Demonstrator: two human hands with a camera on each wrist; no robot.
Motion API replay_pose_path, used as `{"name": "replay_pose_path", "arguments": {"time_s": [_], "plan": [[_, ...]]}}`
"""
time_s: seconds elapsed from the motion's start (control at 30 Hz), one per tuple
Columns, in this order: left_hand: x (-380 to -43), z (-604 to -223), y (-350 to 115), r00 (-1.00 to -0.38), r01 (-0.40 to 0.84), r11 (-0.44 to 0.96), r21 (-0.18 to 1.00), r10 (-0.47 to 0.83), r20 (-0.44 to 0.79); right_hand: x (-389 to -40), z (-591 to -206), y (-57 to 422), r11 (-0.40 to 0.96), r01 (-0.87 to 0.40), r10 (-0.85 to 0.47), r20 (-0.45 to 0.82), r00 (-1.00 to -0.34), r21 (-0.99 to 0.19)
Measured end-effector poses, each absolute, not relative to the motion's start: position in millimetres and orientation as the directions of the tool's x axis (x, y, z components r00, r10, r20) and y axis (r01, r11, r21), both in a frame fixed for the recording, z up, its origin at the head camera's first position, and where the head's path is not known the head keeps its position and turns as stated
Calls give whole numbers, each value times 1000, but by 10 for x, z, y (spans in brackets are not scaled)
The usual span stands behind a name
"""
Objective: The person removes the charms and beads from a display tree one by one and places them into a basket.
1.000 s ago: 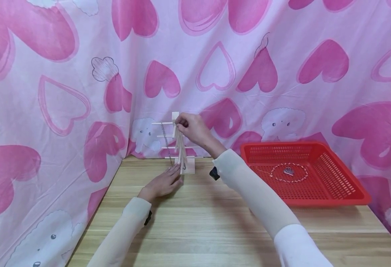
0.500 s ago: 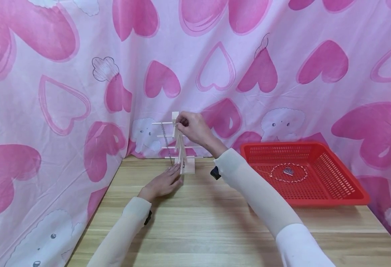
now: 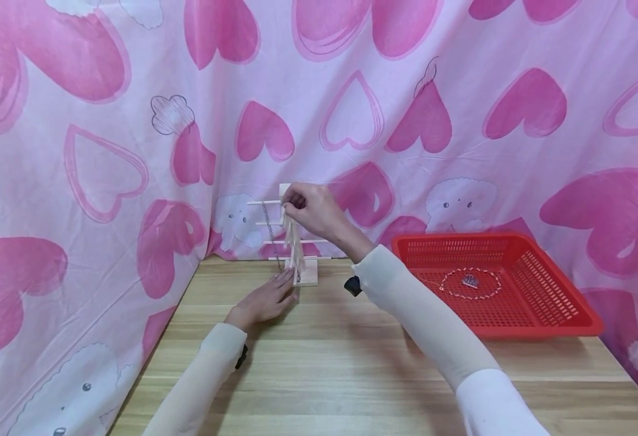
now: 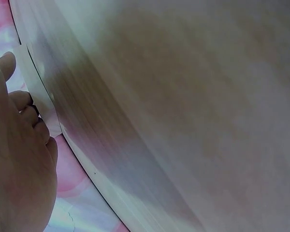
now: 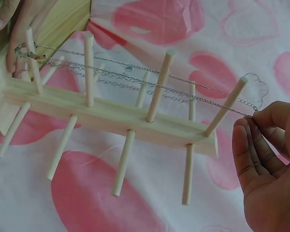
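the right hand (image 3: 319, 209), at one o'clock near the top of the wooden rack (image 5: 111, 113), pinched a thin silver chain (image 5: 198, 98) that stretched down past the pegs. the left hand (image 3: 264, 298) lay at seven o'clock, its fingers extended at the rack's base. a red basket (image 3: 509, 330) stood toward three o'clock on the table (image 3: 319, 369).
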State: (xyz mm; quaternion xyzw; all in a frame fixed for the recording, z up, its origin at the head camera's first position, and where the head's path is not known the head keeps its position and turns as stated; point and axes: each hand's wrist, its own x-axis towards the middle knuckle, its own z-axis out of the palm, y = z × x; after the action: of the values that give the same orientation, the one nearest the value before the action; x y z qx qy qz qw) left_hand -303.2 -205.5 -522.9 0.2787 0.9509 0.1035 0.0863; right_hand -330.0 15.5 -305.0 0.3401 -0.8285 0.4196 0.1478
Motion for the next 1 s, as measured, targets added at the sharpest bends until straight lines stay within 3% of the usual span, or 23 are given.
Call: {"name": "replay_pose_path", "arguments": {"time_s": [0.73,1.0], "plan": [[-3032,-5236,-2047,-824,526,812,253,560,-85,-2987,-2939,119,310,-792,-492,624,-606,-526],[-3041,-5256,-2044,-823,527,816,238,559,-96,-2978,-2918,194,294,-789,-491,623,-609,-539]]}}
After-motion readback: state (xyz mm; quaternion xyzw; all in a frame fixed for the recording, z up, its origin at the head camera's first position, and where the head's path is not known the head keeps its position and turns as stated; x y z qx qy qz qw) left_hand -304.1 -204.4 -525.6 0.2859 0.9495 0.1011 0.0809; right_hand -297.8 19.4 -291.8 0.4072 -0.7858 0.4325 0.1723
